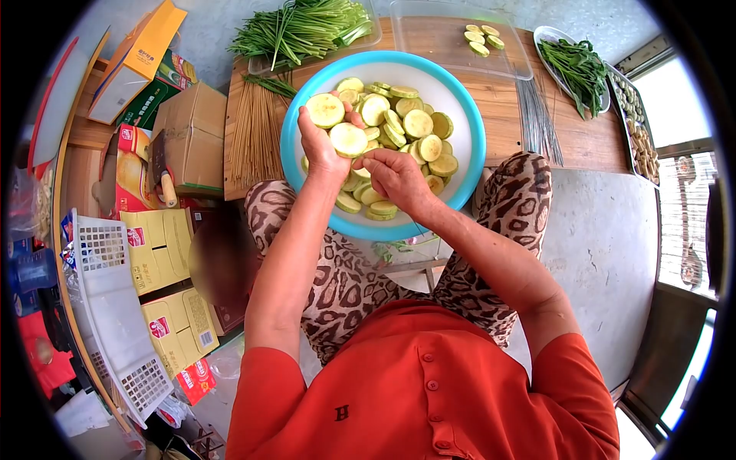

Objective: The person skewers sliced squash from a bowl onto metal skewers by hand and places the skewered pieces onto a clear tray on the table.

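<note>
My left hand (323, 149) is closed around zucchini slices (349, 139), with another pale round slice (325, 111) at its fingers. Close beside it, my right hand (395, 178) is pinched at the edge of the lower slice. A thin dark line, which looks like a skewer, shows under my right wrist; most of it is hidden by the hand. Both hands are over a white basin with a blue rim (477, 115), heaped with cut zucchini slices (418, 123). The basin sits at my knees, against the wooden table (491, 92).
Bamboo skewers (257, 138) lie left of the basin and metal skewers (539, 123) right. Behind are green chives (303, 31), a clear tray (429, 38) with several slices, and leafy greens (575, 69) on a plate. Cardboard boxes (192, 134) and a white basket (115, 299) stand left.
</note>
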Motion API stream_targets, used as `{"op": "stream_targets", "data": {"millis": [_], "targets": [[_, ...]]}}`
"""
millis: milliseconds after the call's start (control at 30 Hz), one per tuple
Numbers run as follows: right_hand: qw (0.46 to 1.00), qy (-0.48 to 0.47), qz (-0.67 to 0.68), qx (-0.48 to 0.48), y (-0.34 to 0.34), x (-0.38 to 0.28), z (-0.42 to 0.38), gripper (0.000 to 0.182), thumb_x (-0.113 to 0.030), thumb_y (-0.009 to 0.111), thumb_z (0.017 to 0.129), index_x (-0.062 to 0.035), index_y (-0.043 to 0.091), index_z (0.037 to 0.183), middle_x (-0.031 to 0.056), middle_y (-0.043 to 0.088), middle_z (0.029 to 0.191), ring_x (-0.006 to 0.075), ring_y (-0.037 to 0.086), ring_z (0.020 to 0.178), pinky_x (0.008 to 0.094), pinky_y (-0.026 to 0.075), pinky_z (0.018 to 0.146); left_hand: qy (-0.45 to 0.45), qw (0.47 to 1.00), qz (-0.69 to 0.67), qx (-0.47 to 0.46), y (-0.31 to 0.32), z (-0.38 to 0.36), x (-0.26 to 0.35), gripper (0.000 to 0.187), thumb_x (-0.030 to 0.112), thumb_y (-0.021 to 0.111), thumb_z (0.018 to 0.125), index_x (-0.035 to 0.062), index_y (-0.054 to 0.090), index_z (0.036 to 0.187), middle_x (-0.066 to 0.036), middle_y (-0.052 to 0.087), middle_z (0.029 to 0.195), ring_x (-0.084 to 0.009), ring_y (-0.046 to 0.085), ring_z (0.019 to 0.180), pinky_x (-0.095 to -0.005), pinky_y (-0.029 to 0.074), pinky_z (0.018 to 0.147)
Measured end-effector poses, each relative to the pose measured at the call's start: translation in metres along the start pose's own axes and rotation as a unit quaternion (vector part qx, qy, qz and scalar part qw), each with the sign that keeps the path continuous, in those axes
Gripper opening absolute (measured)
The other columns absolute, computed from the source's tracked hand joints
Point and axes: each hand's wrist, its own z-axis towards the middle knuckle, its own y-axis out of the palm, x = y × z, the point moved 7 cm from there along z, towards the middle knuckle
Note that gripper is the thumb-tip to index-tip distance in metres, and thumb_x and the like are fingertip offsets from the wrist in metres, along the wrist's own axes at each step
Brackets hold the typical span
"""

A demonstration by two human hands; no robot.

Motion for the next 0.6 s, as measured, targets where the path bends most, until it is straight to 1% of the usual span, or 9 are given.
{"op": "stream_targets", "data": {"millis": [367, 433, 567, 600], "targets": [[1.0, 0.008, 0.015, 0.001, 0.0, -0.001, 0.001, 0.021, -0.015, 0.051, 0.095, -0.0008, 0.063, 0.087, -0.0034, 0.042, 0.055, 0.0052, 0.038, 0.048, 0.0229, 0.03, 0.042, -0.003, 1.0, 0.007, -0.003, 0.002, 0.0, -0.002, 0.055, 0.045, 0.025, 0.095, 0.0007, 0.05, 0.114, -0.01, 0.057, 0.084, -0.0246, 0.057, 0.066, -0.0372, 0.05, 0.062], [0.999, 0.03, 0.034, -0.028, 0.002, -0.002, 0.002, 0.02, -0.016, 0.051, 0.095, -0.001, 0.062, 0.088, -0.0032, 0.043, 0.055, 0.005, 0.038, 0.047, 0.0227, 0.029, 0.042, -0.012, 1.0, -0.009, -0.01, 0.004, -0.001, -0.001, 0.056, 0.046, 0.026, 0.095, 0.0001, 0.05, 0.116, -0.011, 0.058, 0.086, -0.0251, 0.057, 0.068, -0.0378, 0.05, 0.064], [0.998, 0.043, 0.037, -0.042, 0.002, -0.011, 0.002, 0.02, -0.018, 0.051, 0.096, -0.0013, 0.061, 0.09, -0.0033, 0.044, 0.055, 0.005, 0.038, 0.047, 0.0224, 0.029, 0.042, 0.0, 1.0, -0.024, -0.02, 0.006, 0.003, 0.008, 0.058, 0.046, 0.025, 0.095, 0.0, 0.049, 0.12, -0.012, 0.06, 0.09, -0.0262, 0.059, 0.072, -0.0395, 0.051, 0.068], [0.998, 0.04, 0.024, -0.038, 0.001, -0.01, 0.0, 0.02, -0.018, 0.051, 0.096, -0.0012, 0.06, 0.091, -0.0033, 0.044, 0.055, 0.005, 0.039, 0.047, 0.0225, 0.029, 0.042, 0.003, 0.999, -0.037, -0.026, 0.004, 0.006, 0.011, 0.058, 0.047, 0.025, 0.095, 0.001, 0.049, 0.121, -0.014, 0.061, 0.094, -0.0272, 0.06, 0.075, -0.041, 0.051, 0.071]]}}
